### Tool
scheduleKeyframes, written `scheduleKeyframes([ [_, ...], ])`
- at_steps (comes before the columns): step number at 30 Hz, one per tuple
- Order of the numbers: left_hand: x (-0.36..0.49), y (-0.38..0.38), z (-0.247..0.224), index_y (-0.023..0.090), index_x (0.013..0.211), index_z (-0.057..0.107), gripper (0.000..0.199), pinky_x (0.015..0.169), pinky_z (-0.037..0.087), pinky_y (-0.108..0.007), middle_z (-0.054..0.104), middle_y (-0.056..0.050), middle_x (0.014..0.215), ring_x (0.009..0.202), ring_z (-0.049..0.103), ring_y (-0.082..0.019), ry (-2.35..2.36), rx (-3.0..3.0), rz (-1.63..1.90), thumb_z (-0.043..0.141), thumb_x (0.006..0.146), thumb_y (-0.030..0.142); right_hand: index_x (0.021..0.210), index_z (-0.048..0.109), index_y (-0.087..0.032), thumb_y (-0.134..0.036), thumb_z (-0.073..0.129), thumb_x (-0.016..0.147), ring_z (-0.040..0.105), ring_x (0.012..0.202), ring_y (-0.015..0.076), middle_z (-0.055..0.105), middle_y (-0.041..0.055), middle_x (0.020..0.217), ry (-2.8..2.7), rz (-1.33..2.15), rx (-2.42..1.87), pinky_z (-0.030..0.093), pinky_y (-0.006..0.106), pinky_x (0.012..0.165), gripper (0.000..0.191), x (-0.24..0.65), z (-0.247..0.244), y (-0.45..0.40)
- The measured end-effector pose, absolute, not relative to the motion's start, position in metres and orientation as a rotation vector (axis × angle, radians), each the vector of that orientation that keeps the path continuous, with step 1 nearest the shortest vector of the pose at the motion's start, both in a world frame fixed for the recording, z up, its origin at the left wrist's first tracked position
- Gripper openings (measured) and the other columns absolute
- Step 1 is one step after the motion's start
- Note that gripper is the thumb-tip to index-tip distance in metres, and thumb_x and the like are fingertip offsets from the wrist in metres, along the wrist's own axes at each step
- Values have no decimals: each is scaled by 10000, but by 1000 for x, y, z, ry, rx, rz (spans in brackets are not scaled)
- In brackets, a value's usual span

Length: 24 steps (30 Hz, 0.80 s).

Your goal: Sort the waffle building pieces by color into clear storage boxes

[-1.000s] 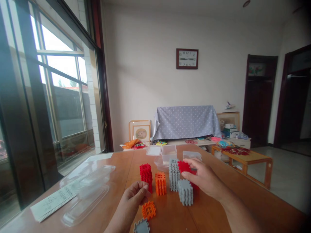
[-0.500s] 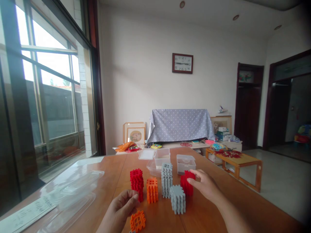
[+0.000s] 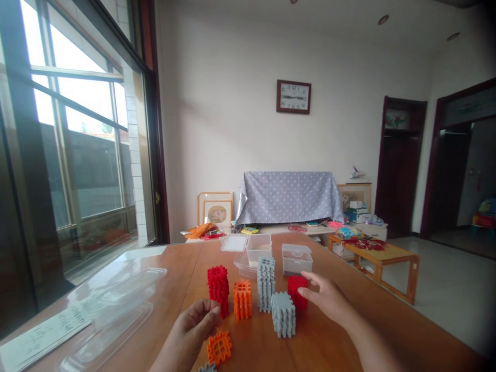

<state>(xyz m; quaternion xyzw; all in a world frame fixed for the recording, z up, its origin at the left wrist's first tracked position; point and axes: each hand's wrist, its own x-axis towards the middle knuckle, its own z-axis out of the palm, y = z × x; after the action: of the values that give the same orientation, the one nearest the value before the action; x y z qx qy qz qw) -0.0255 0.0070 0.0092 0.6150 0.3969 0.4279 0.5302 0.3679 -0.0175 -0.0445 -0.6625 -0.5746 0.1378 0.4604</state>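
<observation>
My left hand (image 3: 198, 321) is closed in a pinch in front of the left red interlocking block stack (image 3: 217, 285); anything between its fingertips is too hidden to name. Just below lie an orange square window block (image 3: 219, 348) and a grey block (image 3: 208, 367), partly cut off by the frame. My right hand (image 3: 327, 295) reaches in from the right, thumb and fingers around the side of a second red block stack (image 3: 296, 292). Between the hands stand an orange block stack (image 3: 242, 300), a tall grey stack (image 3: 266, 285) and a shorter grey stack (image 3: 283, 315).
Behind the stacks sit clear plastic boxes, one with its lid open (image 3: 259, 250) and another (image 3: 296, 260) to the right. Clear lids (image 3: 112, 330) and a sheet with writing (image 3: 42, 338) lie on the wooden table (image 3: 186, 274) at left. A low wooden table (image 3: 382, 254) stands beyond.
The view has tilted slightly downward. Less red shows at the right end of the right red stack, by my right hand. My left hand stays nearly in place; more of the grey block shows.
</observation>
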Motion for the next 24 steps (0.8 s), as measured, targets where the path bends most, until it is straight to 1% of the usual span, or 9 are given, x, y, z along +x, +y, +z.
scheduleKeyframes([
  [5,-28,10,5,175,764,647,439,645,416,-248,621,-2,708,661,511,-142,955,1521,1008,729,747,606,1336,648,-181,-463,675,803,636,1212,297,683,121,1338,-1429,359,-1633,481,433,1040,604,368,-50,-14],
  [9,-30,13,-1,172,812,640,329,676,415,-261,614,-9,759,705,516,-155,1002,1637,997,661,826,499,1340,642,-200,-513,676,808,618,1239,311,673,123,1352,-1407,296,-1620,468,445,1054,618,365,-43,-18],
  [10,-30,14,-3,173,829,640,282,674,411,-262,615,-11,766,712,521,-160,1034,1686,995,638,841,454,1325,651,-203,-540,661,820,633,1212,315,685,129,1330,-1378,242,-1616,478,448,1037,607,363,-40,-19],
  [12,-31,14,-7,180,855,640,183,652,395,-260,608,-9,749,708,529,-168,1129,1808,968,593,850,357,1247,688,-206,-585,615,848,682,1104,305,738,127,1212,-1274,107,-1596,505,433,986,554,355,-33,-24],
  [14,-31,13,-12,190,874,649,114,668,396,-260,634,-20,789,745,563,-180,1263,1958,911,573,814,251,1181,700,-219,-587,582,884,707,1012,277,764,109,1111,-1223,38,-1517,533,385,916,487,341,-25,-30],
  [16,-32,10,-17,207,937,673,199,725,416,-259,674,-38,920,846,601,-196,1359,2122,824,586,759,189,1110,710,-222,-556,571,916,709,953,250,768,91,1054,-1256,11,-1420,540,339,859,411,322,-18,-37],
  [19,-30,4,-19,246,1040,700,330,818,449,-277,677,-52,1099,1003,612,-236,1418,2315,631,663,713,234,1057,706,-231,-482,585,945,690,812,199,755,41,931,-1399,40,-1323,531,281,754,300,288,-11,-50],
  [22,-27,-2,-17,272,1052,713,383,864,467,-332,679,-62,1118,1048,607,-285,1480,2413,438,729,673,325,1023,689,-229,-402,557,980,627,690,161,695,9,797,-1599,100,-1205,496,252,660,222,256,-7,-60],
  [24,-25,-4,-17,275,1027,720,378,885,464,-367,687,-68,1089,1052,604,-308,1507,2451,375,739,653,328,991,686,-228,-351,538,994,614,685,156,675,7,777,-1716,99,-1158,483,257,665,193,239,-5,-63],
])
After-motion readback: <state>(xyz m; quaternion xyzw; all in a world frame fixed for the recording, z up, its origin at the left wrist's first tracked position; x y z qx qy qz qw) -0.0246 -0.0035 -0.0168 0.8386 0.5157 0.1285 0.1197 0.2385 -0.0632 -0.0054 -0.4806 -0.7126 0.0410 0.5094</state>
